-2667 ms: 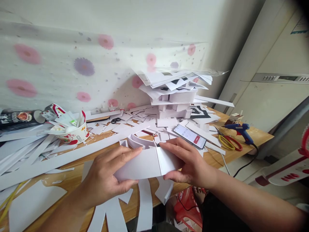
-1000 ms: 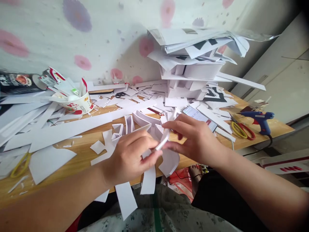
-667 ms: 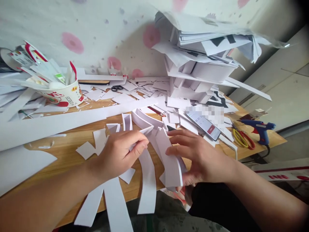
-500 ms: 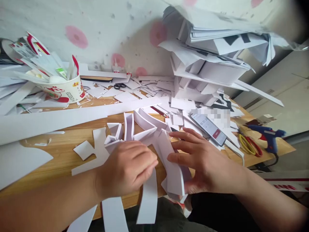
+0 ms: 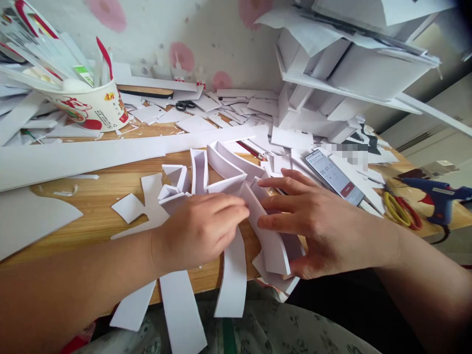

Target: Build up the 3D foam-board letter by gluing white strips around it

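A white foam-board form with a flat base and upright strip walls lies across the table's front edge. Its lower right arm is a channel between two curved walls, and the left one is a long strip. My left hand is closed beside the upper end of that strip, fingertips drawn together against it. Whatever those fingers pinch, if anything, is hidden. Fingers spread, my right hand reaches over the channel from the right. Its fingertips touch the strip, and the thumb lies near the lower end.
A paper tub of sticks and tubes stands back left. Black scissors lie among white offcuts. Rightward are a phone with a running timer, yellow-red pliers and a blue glue gun. Stacked foam-board forms rise behind.
The view has shifted lower and closer. My left hand has moved up against the strip's upper end. The strip stands more upright, showing the channel beside it; my right hand stays spread over it.
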{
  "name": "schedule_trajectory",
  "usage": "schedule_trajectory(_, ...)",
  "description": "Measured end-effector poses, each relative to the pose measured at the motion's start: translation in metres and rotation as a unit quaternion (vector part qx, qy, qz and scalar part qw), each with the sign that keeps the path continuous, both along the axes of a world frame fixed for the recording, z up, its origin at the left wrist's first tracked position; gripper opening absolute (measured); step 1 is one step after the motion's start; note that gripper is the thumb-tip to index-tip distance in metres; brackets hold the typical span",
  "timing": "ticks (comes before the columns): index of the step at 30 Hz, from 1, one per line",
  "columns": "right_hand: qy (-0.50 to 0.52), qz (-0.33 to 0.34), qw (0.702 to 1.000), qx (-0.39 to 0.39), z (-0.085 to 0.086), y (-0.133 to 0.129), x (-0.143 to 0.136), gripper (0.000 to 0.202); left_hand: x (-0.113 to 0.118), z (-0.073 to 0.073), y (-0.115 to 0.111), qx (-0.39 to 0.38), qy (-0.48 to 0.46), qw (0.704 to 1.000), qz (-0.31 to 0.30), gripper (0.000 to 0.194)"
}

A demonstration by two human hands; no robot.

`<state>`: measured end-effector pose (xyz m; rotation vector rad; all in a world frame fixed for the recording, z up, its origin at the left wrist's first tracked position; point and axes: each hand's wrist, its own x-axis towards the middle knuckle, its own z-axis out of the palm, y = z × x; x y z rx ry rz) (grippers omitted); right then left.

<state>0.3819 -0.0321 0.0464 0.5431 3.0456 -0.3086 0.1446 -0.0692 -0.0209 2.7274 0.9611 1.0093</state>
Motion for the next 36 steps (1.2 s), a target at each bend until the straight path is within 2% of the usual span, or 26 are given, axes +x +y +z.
schedule_trajectory(3,-0.002,0.004,1.000,0.007,0.000,0.000,0.000,0.042,0.002,-0.001,0.000,-0.048,-0.036,0.997,0.050,0.043)
schedule_trajectory(6,-0.005,0.012,1.000,0.002,0.002,0.001,-0.001,0.046,0.004,-0.003,0.000,-0.097,-0.037,0.993,0.062,0.052)
schedule_trajectory(13,-0.019,0.015,1.000,-0.001,0.004,0.000,0.003,0.050,0.004,-0.004,0.003,-0.125,-0.025,0.990,0.054,0.050)
schedule_trajectory(21,-0.017,0.014,0.999,-0.035,0.010,-0.002,0.008,0.055,0.004,-0.002,0.006,-0.100,-0.017,0.994,0.038,0.043)
schedule_trajectory(25,0.046,-0.003,0.999,0.013,0.007,-0.003,0.003,0.044,0.004,-0.004,0.007,-0.104,-0.040,0.993,0.029,0.045)
schedule_trajectory(30,0.079,-0.020,0.993,0.082,-0.005,-0.007,-0.008,0.026,0.004,-0.005,0.007,-0.107,-0.054,0.992,0.033,0.045)
schedule_trajectory(36,0.097,-0.017,0.986,0.132,-0.017,-0.010,-0.010,0.031,0.004,-0.008,0.006,-0.101,-0.058,0.993,0.033,0.041)
